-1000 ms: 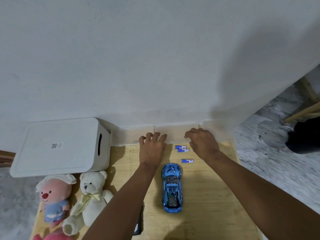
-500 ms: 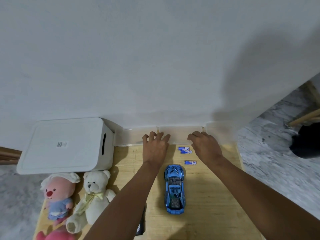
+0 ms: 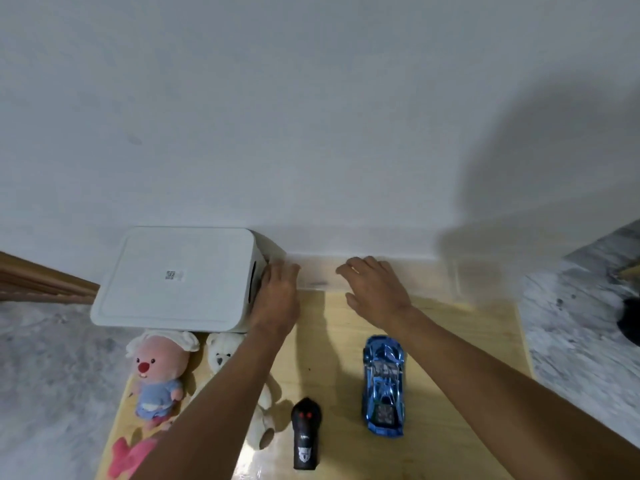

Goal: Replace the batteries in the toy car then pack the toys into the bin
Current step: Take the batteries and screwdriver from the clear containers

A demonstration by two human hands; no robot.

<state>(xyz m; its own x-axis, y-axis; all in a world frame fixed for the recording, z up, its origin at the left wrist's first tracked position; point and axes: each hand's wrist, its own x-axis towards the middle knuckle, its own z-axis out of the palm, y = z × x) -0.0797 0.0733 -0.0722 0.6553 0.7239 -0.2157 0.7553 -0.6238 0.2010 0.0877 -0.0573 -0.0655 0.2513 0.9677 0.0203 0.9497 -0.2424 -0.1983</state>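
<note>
Nearest on the worktop (image 3: 450,358) lie the black remote (image 3: 304,434) and the blue toy car (image 3: 383,384), untouched, with the plush toys (image 3: 161,372) at left. Farther off, the left hand (image 3: 278,292) has shifted from mid-worktop to the white bin (image 3: 176,278), grip apart, flat against its side. The right hand (image 3: 375,289) hovers with fingers spread, empty. The batteries seen a moment ago are now hidden. Probably the bin gets pulled closer first.

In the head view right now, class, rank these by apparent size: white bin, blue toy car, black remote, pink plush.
1. White bin, clearly largest.
2. Pink plush and blue toy car: too alike to rank.
3. Black remote, smallest, though nearest the camera.
</note>
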